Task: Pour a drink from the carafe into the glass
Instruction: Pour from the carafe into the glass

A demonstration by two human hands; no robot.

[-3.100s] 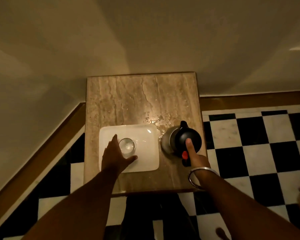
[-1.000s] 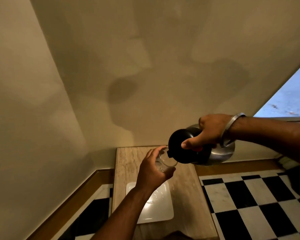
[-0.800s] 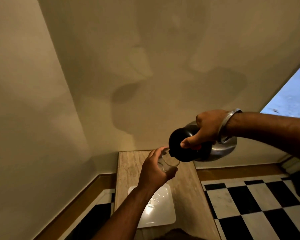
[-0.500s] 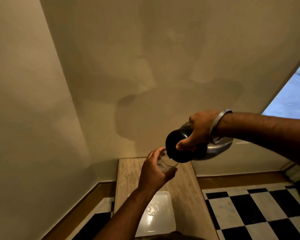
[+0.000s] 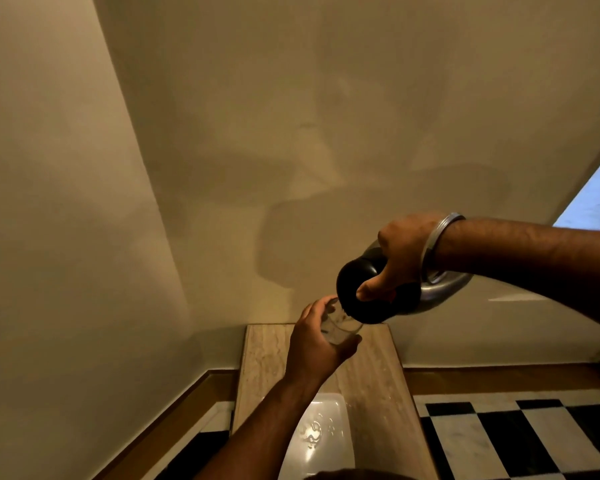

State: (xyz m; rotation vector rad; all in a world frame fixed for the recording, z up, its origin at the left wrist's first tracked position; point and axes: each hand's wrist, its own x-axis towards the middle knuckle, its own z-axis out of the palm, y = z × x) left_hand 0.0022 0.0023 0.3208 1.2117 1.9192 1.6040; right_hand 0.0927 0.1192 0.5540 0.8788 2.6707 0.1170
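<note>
Narrow beige marble table (image 5: 264, 355) in wall corner, white rectangular tray (image 5: 329, 441) at near end. Left hand (image 5: 314, 348) wrapped around small clear glass (image 5: 340, 327), held above table. Right hand (image 5: 400, 258) clenched on steel, black-topped carafe (image 5: 368, 296), tipped left over rim. Advisable: tilt slowly, glass steady.

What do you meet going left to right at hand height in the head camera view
Left hand → glass it holds → black top of the tilted carafe → right hand gripping it → metal bangle → carafe's steel body.
</note>
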